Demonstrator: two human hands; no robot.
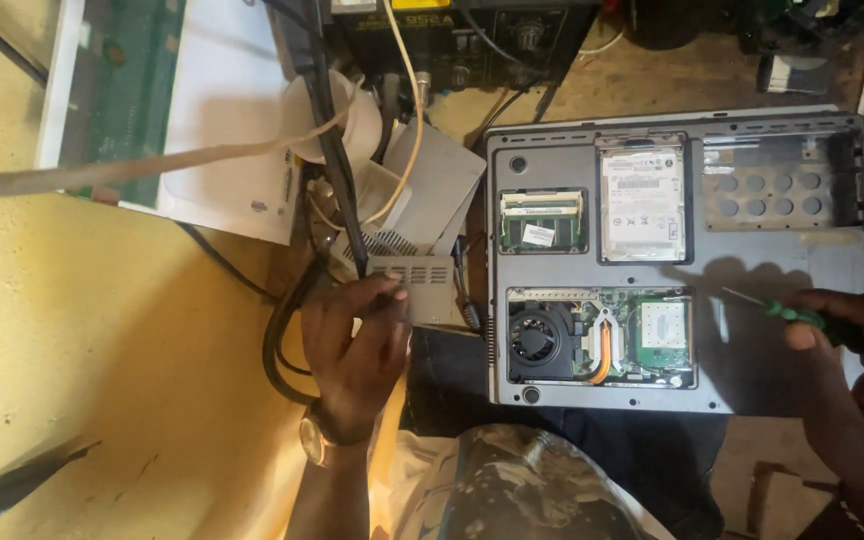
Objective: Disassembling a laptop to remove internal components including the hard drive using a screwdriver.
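Note:
A grey laptop (752, 250) lies upside down with its bottom covers off. Its fan (535, 336), copper heat pipe, memory slot (542, 220) and silver hard drive (642, 203) are exposed. My left hand (357, 345), with a watch on the wrist, grips a grey vented cover panel (414, 282) just left of the laptop. Over the laptop's lower right corner, my right hand (842, 345) holds a green-handled screwdriver (787, 313), its thin tip pointing up-left.
Left of the laptop sit more grey panels, a white round dish (304, 125) and tangled black and beige cables (332, 170). A white box (222, 150) lies on the yellow surface at the upper left. Dark equipment (472, 35) stands at the back.

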